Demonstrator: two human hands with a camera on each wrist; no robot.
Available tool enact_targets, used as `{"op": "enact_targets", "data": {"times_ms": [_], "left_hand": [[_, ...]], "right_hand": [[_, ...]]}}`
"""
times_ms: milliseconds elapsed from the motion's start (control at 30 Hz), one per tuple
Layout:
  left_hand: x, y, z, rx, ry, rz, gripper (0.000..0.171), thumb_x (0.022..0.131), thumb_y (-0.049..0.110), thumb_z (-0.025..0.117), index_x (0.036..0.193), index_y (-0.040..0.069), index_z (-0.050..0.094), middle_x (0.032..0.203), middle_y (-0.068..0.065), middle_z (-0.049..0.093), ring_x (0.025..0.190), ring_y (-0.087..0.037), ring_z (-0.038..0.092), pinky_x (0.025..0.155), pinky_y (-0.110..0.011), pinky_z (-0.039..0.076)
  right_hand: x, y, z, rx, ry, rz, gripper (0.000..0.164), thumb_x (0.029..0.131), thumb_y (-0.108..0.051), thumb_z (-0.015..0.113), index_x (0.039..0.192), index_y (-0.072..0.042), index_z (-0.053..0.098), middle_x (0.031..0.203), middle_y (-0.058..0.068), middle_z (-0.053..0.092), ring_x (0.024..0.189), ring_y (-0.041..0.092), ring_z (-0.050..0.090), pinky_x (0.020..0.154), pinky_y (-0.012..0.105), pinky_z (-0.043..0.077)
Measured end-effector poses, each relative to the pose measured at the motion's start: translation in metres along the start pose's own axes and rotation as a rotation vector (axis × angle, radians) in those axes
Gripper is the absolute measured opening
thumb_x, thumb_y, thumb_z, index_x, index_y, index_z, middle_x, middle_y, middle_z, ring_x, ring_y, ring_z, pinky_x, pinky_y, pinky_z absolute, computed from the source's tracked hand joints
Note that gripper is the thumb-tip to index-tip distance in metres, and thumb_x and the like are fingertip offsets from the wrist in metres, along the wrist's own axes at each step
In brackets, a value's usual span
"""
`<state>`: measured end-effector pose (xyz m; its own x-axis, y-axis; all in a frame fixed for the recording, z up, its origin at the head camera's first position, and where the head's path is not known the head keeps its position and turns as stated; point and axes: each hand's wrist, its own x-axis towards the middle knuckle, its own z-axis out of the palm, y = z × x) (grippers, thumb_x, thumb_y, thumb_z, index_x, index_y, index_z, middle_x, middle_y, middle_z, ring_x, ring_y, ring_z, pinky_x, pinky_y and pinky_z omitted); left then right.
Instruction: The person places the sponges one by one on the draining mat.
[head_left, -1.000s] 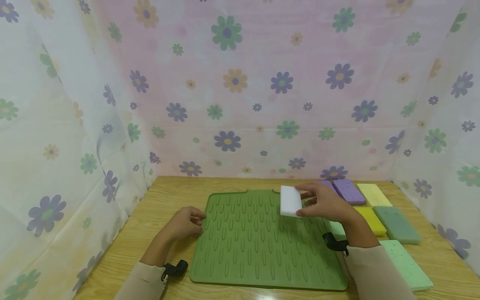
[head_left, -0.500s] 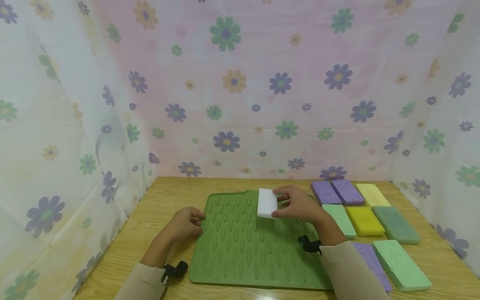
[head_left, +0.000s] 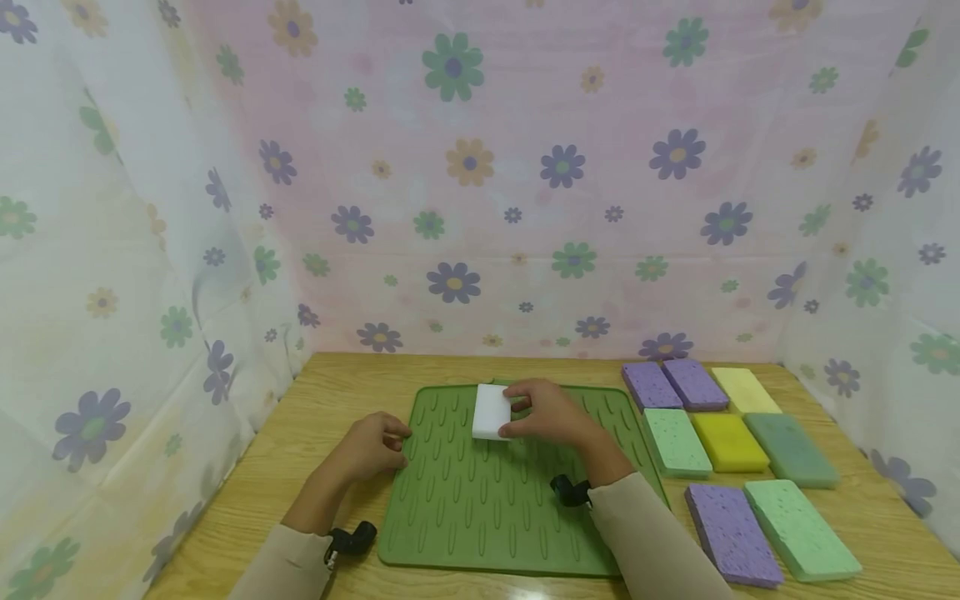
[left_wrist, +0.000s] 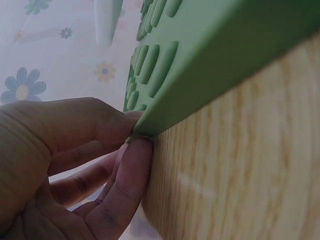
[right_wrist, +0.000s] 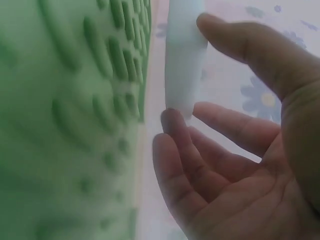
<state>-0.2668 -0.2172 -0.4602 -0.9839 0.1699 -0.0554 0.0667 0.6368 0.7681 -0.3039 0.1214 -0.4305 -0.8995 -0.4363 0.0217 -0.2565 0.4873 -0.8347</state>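
A white rectangular sponge (head_left: 491, 411), shown edge-on as a pale slab (right_wrist: 185, 55) in the right wrist view, is pinched along its right side between the thumb and fingers of my right hand (head_left: 551, 414). It hangs over the upper part of a green ridged mat (head_left: 480, 533), apart from the mat's surface. At the mat's left edge, my left hand (head_left: 371, 446) rests with bent, relaxed fingers. Its fingertips (left_wrist: 137, 150) touch the rim in the left wrist view, with thumb and fingers apart along that edge in the head view.
Several sponges lie to the right of the mat: purple ones (head_left: 733, 533), light green ones (head_left: 802, 529), a bright yellow one (head_left: 731, 442), a pale yellow one (head_left: 746, 390) and a grey-green one (head_left: 791, 450). A flowered cloth (head_left: 510, 167) encloses the wooden table (head_left: 262, 500).
My right hand has carried the white sponge leftward across the mat and slightly lower in the view, uncovering the sponges on the right. My left hand stays at the mat's edge.
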Motion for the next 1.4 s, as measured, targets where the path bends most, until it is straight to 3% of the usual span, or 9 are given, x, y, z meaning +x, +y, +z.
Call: {"op": "enact_targets", "data": {"times_ms": [400,600,1000,1400], "left_hand": [[0.001,0.001,-0.001,-0.004,-0.028,0.020,0.041,0.079,-0.003,0.084,0.118,0.003,0.075,0.133,-0.012,0.060,0.104,-0.022,0.068,0.079,-0.034,0.061],[0.003,0.002,-0.001,-0.001,-0.031,0.022,0.040,0.080,-0.003,0.084,0.118,0.004,0.075,0.131,-0.011,0.061,0.106,-0.024,0.069,0.078,-0.034,0.062],[0.001,0.000,-0.005,0.021,-0.052,0.051,0.034,0.081,0.000,0.085,0.114,0.004,0.077,0.132,-0.011,0.060,0.108,-0.028,0.070,0.082,-0.037,0.062],[0.000,-0.001,-0.003,0.023,-0.040,0.040,0.029,0.081,-0.001,0.084,0.109,0.005,0.079,0.131,-0.011,0.060,0.108,-0.029,0.068,0.079,-0.037,0.062]], "right_hand": [[0.022,-0.017,0.035,0.038,-0.038,0.006,0.071,0.084,-0.015,0.088,0.145,0.001,0.056,0.157,0.017,0.046,0.121,0.032,0.067,0.084,0.037,0.061],[0.034,-0.022,0.044,0.029,-0.036,0.007,0.070,0.083,-0.016,0.088,0.144,0.000,0.057,0.156,0.014,0.048,0.119,0.029,0.068,0.086,0.038,0.061],[0.056,-0.025,0.066,-0.089,-0.034,-0.001,0.072,0.083,-0.025,0.090,0.145,-0.007,0.059,0.153,0.010,0.053,0.108,0.023,0.070,0.076,0.033,0.059],[0.063,-0.027,0.078,-0.149,-0.030,0.051,0.067,0.084,-0.031,0.089,0.142,-0.013,0.062,0.141,0.008,0.060,0.096,0.018,0.065,0.077,0.038,0.055]]}}
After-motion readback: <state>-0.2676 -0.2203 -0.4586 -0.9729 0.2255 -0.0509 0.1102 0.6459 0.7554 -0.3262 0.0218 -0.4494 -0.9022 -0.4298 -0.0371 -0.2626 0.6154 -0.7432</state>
